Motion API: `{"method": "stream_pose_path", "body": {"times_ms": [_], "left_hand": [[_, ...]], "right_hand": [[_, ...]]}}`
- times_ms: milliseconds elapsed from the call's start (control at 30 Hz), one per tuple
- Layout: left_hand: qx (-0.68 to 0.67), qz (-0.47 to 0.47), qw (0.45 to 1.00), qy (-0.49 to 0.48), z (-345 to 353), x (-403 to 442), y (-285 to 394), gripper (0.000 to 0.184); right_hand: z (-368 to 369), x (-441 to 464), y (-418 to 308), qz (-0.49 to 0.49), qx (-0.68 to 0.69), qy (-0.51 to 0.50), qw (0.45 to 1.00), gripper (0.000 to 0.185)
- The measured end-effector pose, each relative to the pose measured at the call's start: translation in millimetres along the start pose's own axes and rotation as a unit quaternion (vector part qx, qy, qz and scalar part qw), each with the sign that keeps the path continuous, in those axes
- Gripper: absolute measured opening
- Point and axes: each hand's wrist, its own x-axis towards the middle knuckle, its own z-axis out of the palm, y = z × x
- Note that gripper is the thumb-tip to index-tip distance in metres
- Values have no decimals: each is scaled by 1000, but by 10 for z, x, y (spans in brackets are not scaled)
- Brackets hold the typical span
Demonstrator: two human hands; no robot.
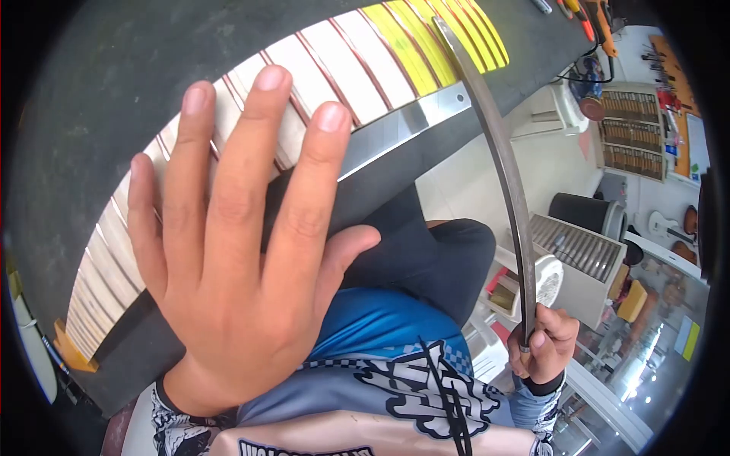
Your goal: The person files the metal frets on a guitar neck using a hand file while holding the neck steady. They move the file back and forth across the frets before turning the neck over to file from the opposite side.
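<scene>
A long guitar neck (346,64) with metal frets lies on the dark bench, taped white along most of its length and yellow at its upper right end. My left hand (243,220) rests over the white part with its fingers spread, holding nothing. A steel ruler or strip (403,125) runs along the neck's near edge, partly hidden by that hand. At the lower right, my right hand (545,346) is closed round the handle end of a long metal file (498,144). The file's far tip lies over the yellow-taped frets.
The dark bench top (99,99) carries a wooden block (74,346) by the neck's lower left end. Orange-handled tools (601,26) lie at the top right. Beyond stand a tool rack (631,129), a tray of files (574,247) and a white container (546,281).
</scene>
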Motion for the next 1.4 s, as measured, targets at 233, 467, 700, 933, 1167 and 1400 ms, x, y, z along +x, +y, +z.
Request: {"method": "stream_pose_path", "body": {"times_ms": [233,467,700,933,1167,1400], "left_hand": [[-92,-83,980,-158,-391,168,182,70],[-103,-86,975,-180,-433,194,176,69],[-64,-54,985,-151,-342,126,141,71],[46,66,997,-8,11,-101,-61,73],[7,-6,993,-121,-275,80,76,76],[-31,-65,977,-199,-403,150,167,77]], "right_hand": [[13,-53,102,-22,-13,5,1000,39],[96,-183,3,-33,-157,21,987,37],[119,-365,-65,-57,-284,45,956,40],[705,712,-298,-110,-406,33,907,47],[733,880,-287,-132,-379,22,916,46],[214,-165,9,-124,-386,29,914,51]]}}
